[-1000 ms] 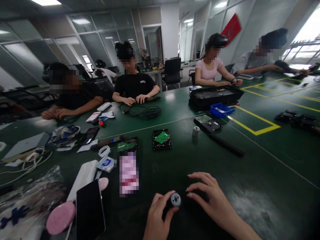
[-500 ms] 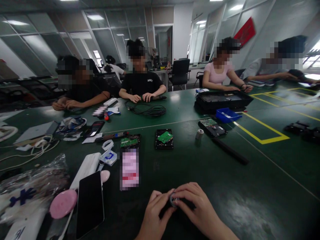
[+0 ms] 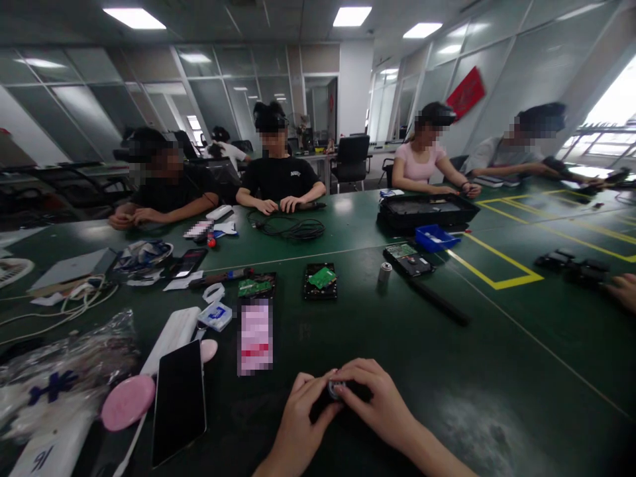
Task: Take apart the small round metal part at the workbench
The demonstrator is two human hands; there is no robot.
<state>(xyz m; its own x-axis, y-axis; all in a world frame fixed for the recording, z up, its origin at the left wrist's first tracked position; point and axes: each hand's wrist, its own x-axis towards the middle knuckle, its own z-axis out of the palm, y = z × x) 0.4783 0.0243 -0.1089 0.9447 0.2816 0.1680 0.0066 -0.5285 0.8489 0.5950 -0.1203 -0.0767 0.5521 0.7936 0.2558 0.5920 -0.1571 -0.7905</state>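
Near the front edge of the green table, both my hands are closed on a small round metal part. My left hand grips it from the left, with thumb and fingers curled round its side. From the right, my right hand pinches it, its fingertips over the top. Fingers cover most of the part; a grey ring-like rim shows between them. Beyond my hands lie a hard drive with a green circuit board on it and a small upright metal cylinder.
Left: a black-screened tablet, a pink round case, a plastic bag and a pink-screened phone. Farther off are a blue tray, a black strip and coiled cable. Several people sit opposite; another person's hand shows right.
The camera view has tilted up and shifted slightly right. Both hands keep the round metal part between their fingers. Another person's hand has come into view at the right edge.
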